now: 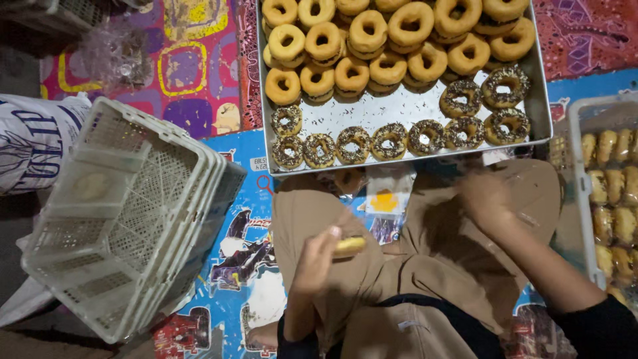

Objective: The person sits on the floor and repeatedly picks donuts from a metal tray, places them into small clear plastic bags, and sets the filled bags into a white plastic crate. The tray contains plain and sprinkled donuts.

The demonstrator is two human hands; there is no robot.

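The left hand (pixel 318 256) pinches a plain golden ring doughnut (pixel 349 246), seen edge-on, long axis running left-right. The right hand (pixel 488 196), blurred, hovers near the steel tray (pixel 405 110); its grip cannot be told.

1 metal tray (pixel 405 110), 11 sprinkled doughnuts (pixel 389 139), 1 white crate (pixel 126 219).

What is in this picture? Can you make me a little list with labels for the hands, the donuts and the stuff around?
left hand: holds a plain donut over the lap
right hand: blurred, above the knee; contents cannot be told
metal tray: on the floor ahead
plain donuts: piled at the tray's far end
sprinkled chocolate donuts: in rows along the tray's near edge
white plastic crates: stacked, tilted, at the left
crate of pastries: at the right
floor mat: colourful, patterned
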